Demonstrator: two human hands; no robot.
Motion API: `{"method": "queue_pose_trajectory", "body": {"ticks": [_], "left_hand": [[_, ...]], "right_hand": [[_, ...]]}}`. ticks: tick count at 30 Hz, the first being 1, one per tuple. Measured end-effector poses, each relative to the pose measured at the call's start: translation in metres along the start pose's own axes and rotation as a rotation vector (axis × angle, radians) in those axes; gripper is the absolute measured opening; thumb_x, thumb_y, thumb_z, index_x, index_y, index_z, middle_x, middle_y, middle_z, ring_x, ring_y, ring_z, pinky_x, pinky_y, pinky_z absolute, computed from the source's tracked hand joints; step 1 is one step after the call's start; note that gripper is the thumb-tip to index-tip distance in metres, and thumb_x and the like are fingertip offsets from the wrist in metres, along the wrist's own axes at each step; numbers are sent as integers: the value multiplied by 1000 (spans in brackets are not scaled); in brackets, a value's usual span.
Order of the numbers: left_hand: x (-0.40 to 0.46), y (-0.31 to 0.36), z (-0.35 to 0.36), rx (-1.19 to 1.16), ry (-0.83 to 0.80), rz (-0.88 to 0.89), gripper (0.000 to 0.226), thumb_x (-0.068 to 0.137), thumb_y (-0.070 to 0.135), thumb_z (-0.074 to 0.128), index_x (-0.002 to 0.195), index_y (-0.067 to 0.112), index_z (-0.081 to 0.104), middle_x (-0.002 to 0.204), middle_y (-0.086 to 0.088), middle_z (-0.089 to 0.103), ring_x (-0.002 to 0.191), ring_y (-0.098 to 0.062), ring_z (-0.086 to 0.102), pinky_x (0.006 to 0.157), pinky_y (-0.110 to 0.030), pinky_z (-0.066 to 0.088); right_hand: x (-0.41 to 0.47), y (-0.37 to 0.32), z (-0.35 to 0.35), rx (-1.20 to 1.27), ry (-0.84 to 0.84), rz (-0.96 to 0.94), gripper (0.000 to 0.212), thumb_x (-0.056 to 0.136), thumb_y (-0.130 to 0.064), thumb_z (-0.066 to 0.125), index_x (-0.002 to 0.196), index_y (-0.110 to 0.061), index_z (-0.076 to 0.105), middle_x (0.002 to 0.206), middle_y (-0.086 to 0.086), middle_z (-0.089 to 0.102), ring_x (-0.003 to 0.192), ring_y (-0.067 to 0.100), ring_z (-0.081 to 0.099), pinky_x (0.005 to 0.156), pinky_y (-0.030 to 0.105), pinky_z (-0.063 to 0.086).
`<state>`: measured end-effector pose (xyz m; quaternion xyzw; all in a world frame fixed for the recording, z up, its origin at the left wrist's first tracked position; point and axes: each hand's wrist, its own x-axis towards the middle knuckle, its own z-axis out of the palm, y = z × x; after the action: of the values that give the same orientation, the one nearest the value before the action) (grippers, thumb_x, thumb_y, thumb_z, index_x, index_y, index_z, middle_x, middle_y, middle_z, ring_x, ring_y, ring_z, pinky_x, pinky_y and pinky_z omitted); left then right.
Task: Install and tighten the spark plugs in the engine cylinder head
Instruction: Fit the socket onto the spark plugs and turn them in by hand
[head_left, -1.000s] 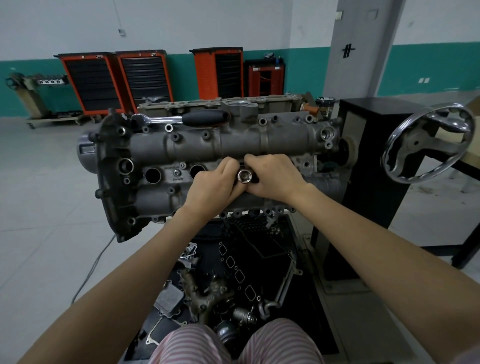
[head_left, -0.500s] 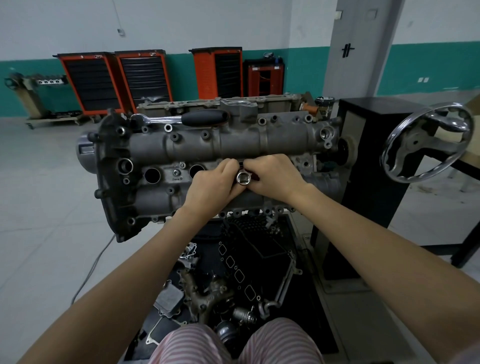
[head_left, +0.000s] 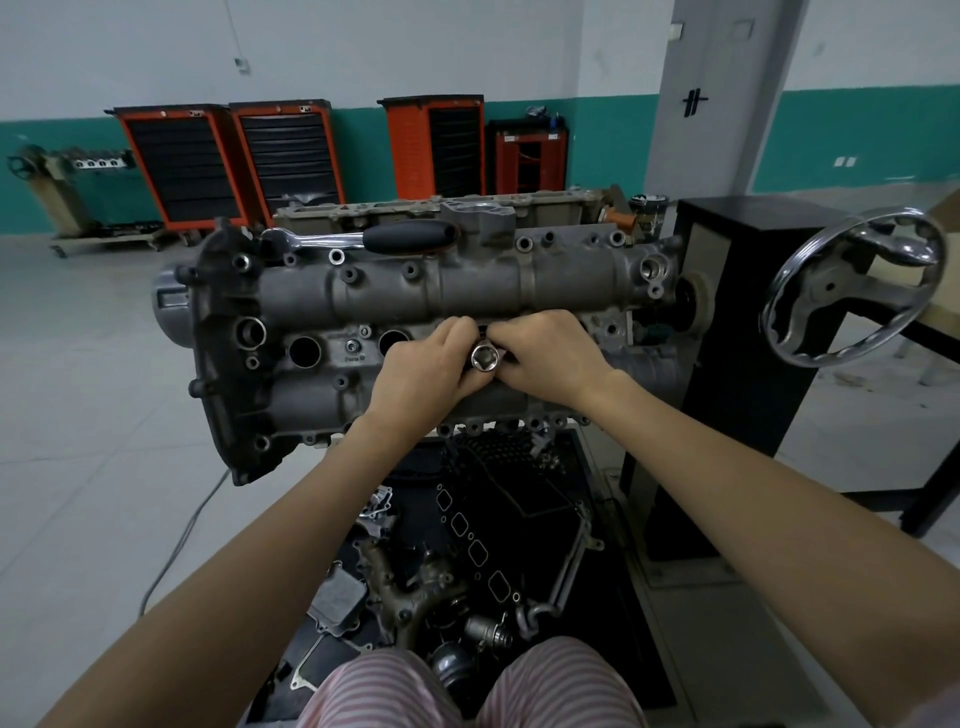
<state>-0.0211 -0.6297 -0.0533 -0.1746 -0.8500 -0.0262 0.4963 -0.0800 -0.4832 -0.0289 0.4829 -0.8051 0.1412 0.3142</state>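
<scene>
Now, both hands met over the cylinder head, the left hand and the right hand each with fingers curled around the socket, its open hex end facing up. The spark plug itself was hidden, presumably down the well beneath them. Good practice here, I'd judge: keep the socket square, spin by hand first, feel the threads catch. The ratchet lay beyond the fingers, atop the head, untouched.

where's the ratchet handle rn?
Head view: the ratchet lies flat along the top far edge of the cylinder head, left of centre, untouched. Both hands are lower down, on the socket.
</scene>
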Motion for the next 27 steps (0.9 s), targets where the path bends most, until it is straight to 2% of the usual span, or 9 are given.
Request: {"method": "queue_pose_trajectory", "body": {"ticks": [3,8,12,15,17,20,22,27], "left_hand": [[0,0,-1,11,-11,-5,34,86,32,47,69,3,52,60,-8,56,38,-28,50,35,-23,29],[1,4,-5,-24,-19,-34,34,83,28,45,67,-1,51,57,-11,52,33,-28,45,32,-25,30],[0,5,-4,-18,-40,-28,35,84,28,44,71,-3,52,64,-14,52,32,-29,44,32,-24,29],[1,4,-3,-8,-20,-19,23,82,28,46,79,5,44,63,-11,52,33,-28,45,36,-20,24],[1,2,-2,8,-5,-5,24,79,30,48,77,8,41,60,-9,52,35,-27,47,39,-18,22],[0,-1,-1,15,0,6,33,82,33,50,68,3,53,58,-7,57,39,-27,52,37,-20,27],[-2,-2,-1,18,-12,6,36,86,32,49,70,1,58,58,-7,58,41,-27,54,35,-25,33],[0,3,-5,11,-18,-21,36,85,28,45,66,-1,57,58,-10,56,37,-28,49,34,-25,30]], "right_hand": [[-1,0,0,4,21,3,14,74,-13,64,67,-2,58,64,16,63,60,37,59,49,36,39],[1,1,2,-14,4,23,25,75,-27,63,81,-4,54,68,9,63,64,32,60,50,33,38],[0,1,2,-29,18,-10,19,74,-20,63,77,-3,55,65,12,63,60,33,60,48,30,33],[0,1,1,-16,24,-10,15,75,-13,63,68,-2,57,62,14,63,56,34,59,49,28,30],[0,1,0,-13,10,-5,14,75,-12,63,66,-2,58,63,14,64,58,34,60,50,29,30],[0,0,0,-13,-11,4,13,75,-12,63,67,-2,60,67,15,65,63,35,61,52,33,35],[0,1,0,-7,4,4,14,74,-12,64,67,-2,59,65,15,64,61,35,60,51,31,34],[0,1,1,-12,-3,34,22,75,-24,63,80,-4,53,68,10,63,64,33,59,51,30,32]]}}
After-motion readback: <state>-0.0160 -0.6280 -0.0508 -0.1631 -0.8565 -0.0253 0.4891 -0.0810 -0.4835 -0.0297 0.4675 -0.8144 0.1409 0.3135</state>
